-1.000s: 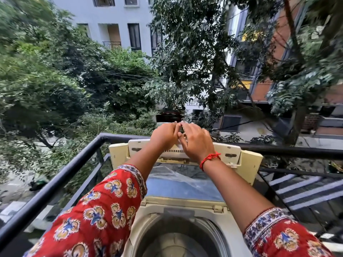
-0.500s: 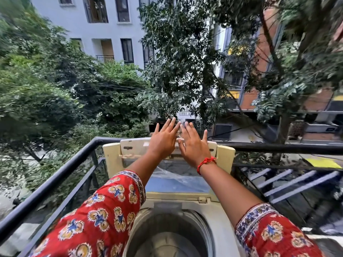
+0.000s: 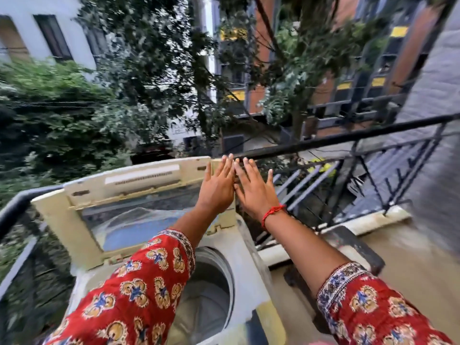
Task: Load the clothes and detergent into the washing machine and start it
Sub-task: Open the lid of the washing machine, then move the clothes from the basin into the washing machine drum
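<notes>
A cream top-loading washing machine (image 3: 249,270) stands on a balcony with its lid (image 3: 119,185) raised upright. The round drum (image 3: 206,302) below shows nothing inside in the part I can see. My left hand (image 3: 217,185) is flat and open in front of the lid's right end; whether it touches the lid I cannot tell. My right hand (image 3: 254,192), with a red thread at the wrist, is open just right of the lid, holding nothing. Both arms wear red patterned sleeves. No clothes or detergent are in view.
A black metal railing (image 3: 348,138) runs behind and to the right of the machine, with another rail (image 3: 15,202) at the left. A low concrete ledge (image 3: 368,220) and balcony floor (image 3: 423,265) lie at the right. Trees and buildings stand beyond.
Both hands have released the top edge of the lid and spread flat. The view has swung right, so the machine now sits left and the hands are at the lid's right end.
</notes>
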A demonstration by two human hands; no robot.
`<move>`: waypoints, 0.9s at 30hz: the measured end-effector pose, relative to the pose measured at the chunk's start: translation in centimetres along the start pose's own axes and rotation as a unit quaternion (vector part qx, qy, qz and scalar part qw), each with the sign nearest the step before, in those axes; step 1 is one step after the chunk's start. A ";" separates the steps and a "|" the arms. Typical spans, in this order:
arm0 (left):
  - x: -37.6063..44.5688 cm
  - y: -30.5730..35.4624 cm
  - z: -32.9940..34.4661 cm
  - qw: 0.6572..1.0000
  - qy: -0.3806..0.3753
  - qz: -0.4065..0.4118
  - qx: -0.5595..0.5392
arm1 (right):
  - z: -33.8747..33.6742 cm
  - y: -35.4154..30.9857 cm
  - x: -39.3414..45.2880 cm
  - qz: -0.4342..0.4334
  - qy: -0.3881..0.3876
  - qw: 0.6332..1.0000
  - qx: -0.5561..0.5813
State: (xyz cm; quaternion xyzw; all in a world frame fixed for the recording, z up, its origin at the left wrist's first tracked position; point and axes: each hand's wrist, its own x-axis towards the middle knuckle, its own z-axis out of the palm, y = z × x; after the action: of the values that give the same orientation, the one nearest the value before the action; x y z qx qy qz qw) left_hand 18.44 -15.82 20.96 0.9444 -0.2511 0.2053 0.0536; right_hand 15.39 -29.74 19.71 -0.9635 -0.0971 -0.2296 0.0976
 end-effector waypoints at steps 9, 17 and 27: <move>-1.4 8.6 2.7 0.987 -0.045 0.147 -0.039 | -2.3 4.1 -9.8 0.157 -0.034 0.984 -0.072; -6.2 16.1 5.8 0.953 -0.085 0.282 -0.066 | -4.3 4.7 -20.8 0.278 -0.058 0.952 -0.116; -10.8 27.0 7.8 0.907 -0.136 0.395 -0.052 | -6.9 8.2 -31.4 0.380 -0.092 0.910 -0.134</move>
State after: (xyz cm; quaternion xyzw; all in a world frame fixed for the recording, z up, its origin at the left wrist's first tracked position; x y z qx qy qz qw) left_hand -0.64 -35.96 9.36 0.7827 -0.6186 0.0658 -0.0171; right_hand -13.18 -43.71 10.09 -0.9484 0.2998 -0.0964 0.0377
